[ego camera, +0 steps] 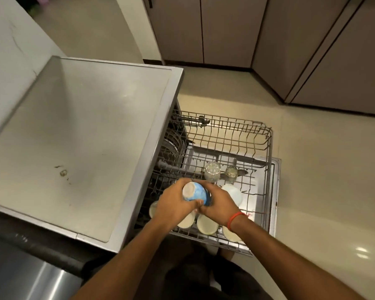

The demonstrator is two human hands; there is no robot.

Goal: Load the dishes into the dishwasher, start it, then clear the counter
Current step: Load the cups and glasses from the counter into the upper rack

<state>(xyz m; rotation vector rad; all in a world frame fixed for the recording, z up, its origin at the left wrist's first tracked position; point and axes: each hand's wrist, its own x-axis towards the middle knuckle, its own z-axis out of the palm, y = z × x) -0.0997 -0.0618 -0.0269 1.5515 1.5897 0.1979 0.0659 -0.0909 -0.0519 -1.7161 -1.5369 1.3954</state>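
While both hands, left hand (173, 204) and right hand (218, 203), are clasping the upturned blue bowl (196, 192) from opposite sides, it is hanging just above the rack (266, 148), base tilting left.

My one head camera looks steeply down from above at close range, facing forward over my forearms toward the pulled-out grey wire dishwasher rack (236, 148) and beige tiled floor (323, 169).
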